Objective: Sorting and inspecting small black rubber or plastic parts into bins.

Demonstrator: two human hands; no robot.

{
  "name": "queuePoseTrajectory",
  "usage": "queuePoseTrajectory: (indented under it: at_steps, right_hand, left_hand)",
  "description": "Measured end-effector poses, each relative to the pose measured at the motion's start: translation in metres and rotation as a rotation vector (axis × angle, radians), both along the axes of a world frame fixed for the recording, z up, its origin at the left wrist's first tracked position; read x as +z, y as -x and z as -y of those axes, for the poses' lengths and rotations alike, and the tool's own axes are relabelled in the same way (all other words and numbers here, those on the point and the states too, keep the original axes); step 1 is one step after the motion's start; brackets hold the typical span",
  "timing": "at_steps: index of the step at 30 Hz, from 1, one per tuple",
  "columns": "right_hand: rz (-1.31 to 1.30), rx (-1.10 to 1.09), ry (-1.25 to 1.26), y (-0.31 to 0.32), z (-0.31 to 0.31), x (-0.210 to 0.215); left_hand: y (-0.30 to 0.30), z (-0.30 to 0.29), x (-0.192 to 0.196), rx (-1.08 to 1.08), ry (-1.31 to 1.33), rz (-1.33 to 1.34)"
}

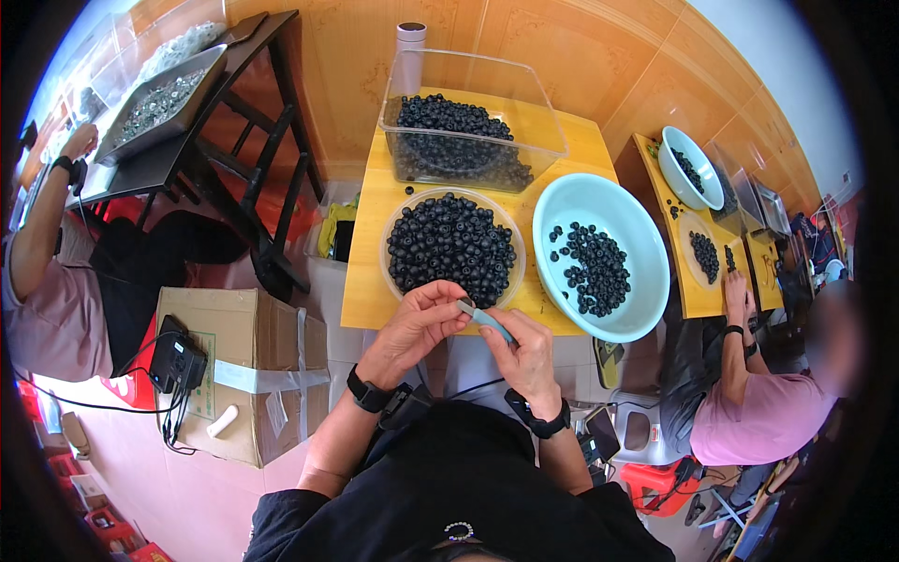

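Pale blue tool (pixel 487 320) is pinched in the right hand (pixel 529 361), its tip meeting a small black ring (pixel 463 303) pinched in the left hand (pixel 417 323), just above the counter (pixel 370 272) edge. A slip could drop the ring past the clear dish (pixel 393 245) of rings onto the lap, since the grip looks slight.

Cardboard box (pixel 248 370) left of lap; metal tray (pixel 159 103) on dark table (pixel 220 112).

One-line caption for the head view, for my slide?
Left hand and right hand work a thin grey tool beside a dish of black rings.
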State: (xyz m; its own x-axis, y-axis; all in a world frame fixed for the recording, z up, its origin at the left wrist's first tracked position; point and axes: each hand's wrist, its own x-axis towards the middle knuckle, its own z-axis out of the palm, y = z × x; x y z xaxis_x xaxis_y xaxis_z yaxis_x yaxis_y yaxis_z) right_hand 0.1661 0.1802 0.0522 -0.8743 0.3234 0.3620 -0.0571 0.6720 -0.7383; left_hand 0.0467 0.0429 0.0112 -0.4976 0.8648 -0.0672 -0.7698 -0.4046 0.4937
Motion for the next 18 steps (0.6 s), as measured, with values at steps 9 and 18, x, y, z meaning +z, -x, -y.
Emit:
queuePoseTrajectory:
  at_steps: [9, 18]
  right_hand:
    - [-0.06, -0.033, 0.025, 0.002, 0.0, -0.011]
    - [0.034, -0.262, 0.069, -0.003, -0.029, -0.03]
  left_hand:
    - [-0.002, -0.002, 0.001, 0.034, 0.043, 0.007]
    - [-0.002, 0.003, 0.01, 0.031, 0.006, 0.004]
